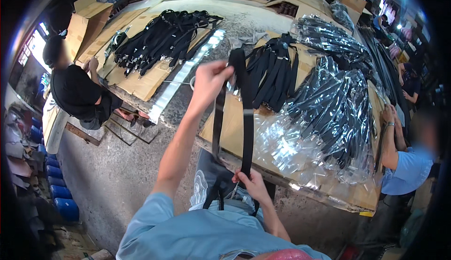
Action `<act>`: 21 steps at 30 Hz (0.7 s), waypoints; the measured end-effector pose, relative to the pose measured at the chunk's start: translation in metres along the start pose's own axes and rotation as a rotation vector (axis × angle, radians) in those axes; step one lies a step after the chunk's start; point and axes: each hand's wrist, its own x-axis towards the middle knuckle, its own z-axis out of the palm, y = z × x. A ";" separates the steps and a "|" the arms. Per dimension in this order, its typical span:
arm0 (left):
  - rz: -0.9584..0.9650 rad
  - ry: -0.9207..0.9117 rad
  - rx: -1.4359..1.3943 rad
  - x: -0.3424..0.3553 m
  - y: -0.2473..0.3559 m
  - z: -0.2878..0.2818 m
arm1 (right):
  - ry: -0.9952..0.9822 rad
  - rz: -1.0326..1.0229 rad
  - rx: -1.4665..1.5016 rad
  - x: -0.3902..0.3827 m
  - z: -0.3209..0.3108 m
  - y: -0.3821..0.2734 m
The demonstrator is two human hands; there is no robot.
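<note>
A long black strap hangs in a loop in front of me, over the near edge of the table. High up, my left hand pinches it near the top bend, its fingers closed. Lower down, close to my waist, my right hand grips the same strap between thumb and fingers. Just beyond the loop lies a bundle of black straps with small shiny metal parts. To its right, a big heap of straps in clear plastic sleeves covers the cardboard. The strap's lower ends are partly lost against my clothes.
Another pile of black straps lies on cardboard at the far left, beside a shiny pale strip. A person in black sits at the left; a person in a blue shirt works at the right edge. Blue rolls line the left floor.
</note>
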 end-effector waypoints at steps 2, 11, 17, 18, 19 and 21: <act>0.241 0.159 0.188 0.060 -0.022 0.025 | 0.065 -0.003 -0.022 -0.006 0.004 0.006; 0.108 -0.055 0.728 0.170 -0.108 0.117 | 0.236 -0.035 0.082 0.033 0.009 0.013; 0.292 -0.008 0.676 0.048 -0.141 0.085 | 0.305 -0.011 -0.070 0.006 -0.030 -0.012; 0.262 -0.009 0.697 0.016 -0.136 0.075 | 0.318 0.002 -0.090 0.003 -0.033 -0.010; 0.211 -0.090 0.748 -0.011 -0.128 0.067 | 0.301 0.023 -0.069 0.001 -0.037 -0.006; 0.140 -0.195 0.765 -0.060 -0.130 0.056 | 0.225 0.025 -0.044 0.002 -0.036 -0.002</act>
